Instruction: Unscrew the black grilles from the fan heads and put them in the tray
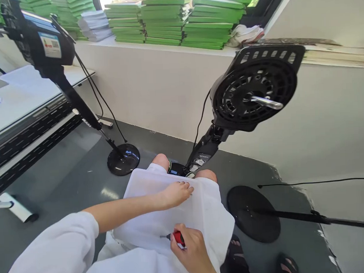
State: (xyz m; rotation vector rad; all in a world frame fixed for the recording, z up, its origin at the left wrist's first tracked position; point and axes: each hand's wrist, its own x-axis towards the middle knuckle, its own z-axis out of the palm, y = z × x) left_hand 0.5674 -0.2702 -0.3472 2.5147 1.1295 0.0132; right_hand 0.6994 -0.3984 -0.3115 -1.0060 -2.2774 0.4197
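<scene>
A translucent white plastic tray or lid [152, 221] lies across my lap. My left hand [178, 194] rests palm down on its far part, fingers apart and slightly bent; what lies under the fingertips is hidden. Near the close edge, my right hand [191, 245] is closed around a red-and-black screwdriver [177, 237], whose metal tip points left just above the plastic. Beyond my knees stands a black fan [255, 92] without its blades, a metal shaft sticking out of the round housing. Its stand leans between my knees.
Another black device on a pole [76, 102] stands at the left, its round base [123, 159] on the floor. A white table [75, 74] is beside it. Green stacks [163, 23] line the windowsill. At right lie a round base [253, 213] with a pole and a cable [317, 182].
</scene>
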